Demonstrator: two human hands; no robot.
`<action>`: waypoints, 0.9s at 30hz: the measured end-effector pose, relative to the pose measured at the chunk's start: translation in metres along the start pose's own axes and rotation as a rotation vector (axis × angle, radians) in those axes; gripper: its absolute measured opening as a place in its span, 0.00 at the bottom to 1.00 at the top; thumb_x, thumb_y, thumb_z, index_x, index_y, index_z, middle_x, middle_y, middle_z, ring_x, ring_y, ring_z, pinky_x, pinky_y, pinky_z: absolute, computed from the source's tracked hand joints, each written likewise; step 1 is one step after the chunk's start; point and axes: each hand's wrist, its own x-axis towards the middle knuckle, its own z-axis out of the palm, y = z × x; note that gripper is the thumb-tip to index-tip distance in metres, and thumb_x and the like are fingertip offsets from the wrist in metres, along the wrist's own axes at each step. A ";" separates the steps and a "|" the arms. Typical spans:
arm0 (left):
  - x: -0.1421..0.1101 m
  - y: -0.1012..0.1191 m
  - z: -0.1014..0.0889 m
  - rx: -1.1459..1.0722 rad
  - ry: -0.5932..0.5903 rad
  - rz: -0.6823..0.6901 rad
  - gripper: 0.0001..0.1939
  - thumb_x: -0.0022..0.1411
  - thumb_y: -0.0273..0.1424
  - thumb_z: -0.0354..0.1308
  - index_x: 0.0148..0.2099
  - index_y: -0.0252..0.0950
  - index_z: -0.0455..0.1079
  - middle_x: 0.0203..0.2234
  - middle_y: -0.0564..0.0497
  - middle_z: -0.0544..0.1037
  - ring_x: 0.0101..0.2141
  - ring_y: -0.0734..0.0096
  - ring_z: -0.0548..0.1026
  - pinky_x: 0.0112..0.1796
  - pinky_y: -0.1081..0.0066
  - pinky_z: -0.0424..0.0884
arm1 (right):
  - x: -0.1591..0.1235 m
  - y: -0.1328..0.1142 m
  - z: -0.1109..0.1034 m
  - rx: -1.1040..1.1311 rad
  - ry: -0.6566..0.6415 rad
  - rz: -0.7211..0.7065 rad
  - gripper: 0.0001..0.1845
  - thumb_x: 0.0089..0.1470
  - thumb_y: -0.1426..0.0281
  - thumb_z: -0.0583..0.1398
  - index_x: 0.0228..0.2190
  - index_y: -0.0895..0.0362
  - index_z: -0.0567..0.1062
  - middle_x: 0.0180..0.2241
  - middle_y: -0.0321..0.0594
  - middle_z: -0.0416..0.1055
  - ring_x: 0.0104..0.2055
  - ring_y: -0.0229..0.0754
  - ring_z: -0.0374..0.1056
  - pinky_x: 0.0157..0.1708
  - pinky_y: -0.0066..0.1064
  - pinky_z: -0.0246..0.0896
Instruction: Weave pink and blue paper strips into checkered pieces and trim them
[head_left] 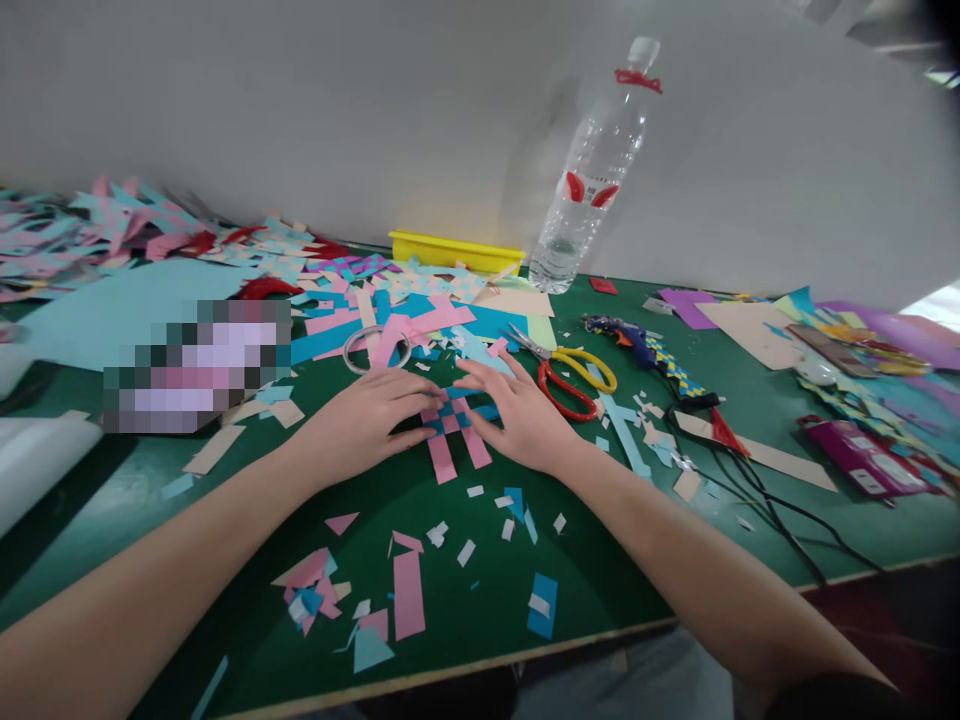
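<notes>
A small woven piece of pink and blue paper strips (450,420) lies flat on the green table, its pink strip ends pointing towards me. My left hand (375,415) rests at its left edge, with thumb and fingers apart. On the other side, my right hand (517,410) lies with fingers spread, the fingertips over the right part of the weave and its blue strips. Part of the weave is hidden under the fingers. Just beyond my left hand is a roll of tape (347,352). Scissors (568,385) with red and yellow handles lie right of my right hand.
Paper scraps (409,590) litter the green table (247,540). A tilted-looking water bottle (592,170) and yellow tray (457,252) stand by the grey wall. To the right are a glue gun (637,345), black cables (765,500) and a purple packet (862,457). A pixelated object (199,370) lies left.
</notes>
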 end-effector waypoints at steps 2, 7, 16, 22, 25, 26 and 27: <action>0.000 0.000 0.001 -0.024 -0.015 0.000 0.11 0.64 0.35 0.53 0.46 0.38 0.71 0.49 0.46 0.74 0.50 0.60 0.70 0.49 0.58 0.66 | 0.000 0.001 0.000 -0.002 0.019 0.006 0.27 0.61 0.69 0.50 0.60 0.55 0.50 0.44 0.39 0.75 0.55 0.41 0.65 0.65 0.49 0.37; 0.001 0.001 0.002 -0.033 -0.033 0.006 0.12 0.65 0.33 0.51 0.47 0.38 0.72 0.48 0.46 0.74 0.49 0.60 0.71 0.49 0.58 0.67 | -0.001 0.000 0.001 0.001 -0.018 0.019 0.26 0.61 0.69 0.50 0.59 0.56 0.52 0.42 0.38 0.76 0.53 0.40 0.67 0.64 0.47 0.39; 0.000 0.001 0.001 0.015 -0.040 0.001 0.12 0.66 0.37 0.50 0.44 0.39 0.73 0.46 0.48 0.75 0.47 0.61 0.71 0.49 0.58 0.64 | -0.001 -0.001 0.002 0.060 -0.078 0.015 0.31 0.57 0.72 0.54 0.60 0.57 0.52 0.46 0.40 0.74 0.56 0.42 0.63 0.65 0.47 0.38; 0.004 0.007 -0.002 -0.036 -0.030 -0.059 0.12 0.65 0.34 0.51 0.47 0.38 0.71 0.45 0.47 0.75 0.47 0.61 0.70 0.49 0.59 0.62 | 0.002 -0.005 -0.004 0.517 0.078 0.217 0.19 0.58 0.65 0.55 0.51 0.53 0.67 0.36 0.38 0.73 0.40 0.40 0.68 0.48 0.39 0.62; 0.007 0.014 -0.006 -0.180 0.071 -0.181 0.13 0.65 0.36 0.51 0.48 0.37 0.70 0.43 0.47 0.76 0.46 0.62 0.71 0.48 0.61 0.64 | 0.004 -0.008 -0.006 0.909 0.093 0.348 0.12 0.55 0.63 0.59 0.39 0.54 0.75 0.33 0.37 0.71 0.34 0.36 0.65 0.39 0.32 0.63; 0.007 0.017 -0.008 -0.254 0.099 -0.232 0.14 0.65 0.37 0.51 0.47 0.37 0.70 0.42 0.48 0.77 0.45 0.63 0.72 0.46 0.63 0.66 | 0.004 -0.009 -0.007 1.045 0.076 0.369 0.10 0.54 0.63 0.60 0.35 0.55 0.77 0.31 0.36 0.70 0.32 0.35 0.64 0.39 0.32 0.62; 0.008 0.020 -0.010 -0.342 0.109 -0.279 0.13 0.65 0.37 0.52 0.47 0.38 0.70 0.41 0.49 0.77 0.43 0.64 0.72 0.44 0.66 0.67 | 0.005 -0.010 -0.007 1.166 0.053 0.384 0.10 0.54 0.63 0.60 0.33 0.56 0.77 0.30 0.35 0.69 0.31 0.34 0.62 0.38 0.31 0.62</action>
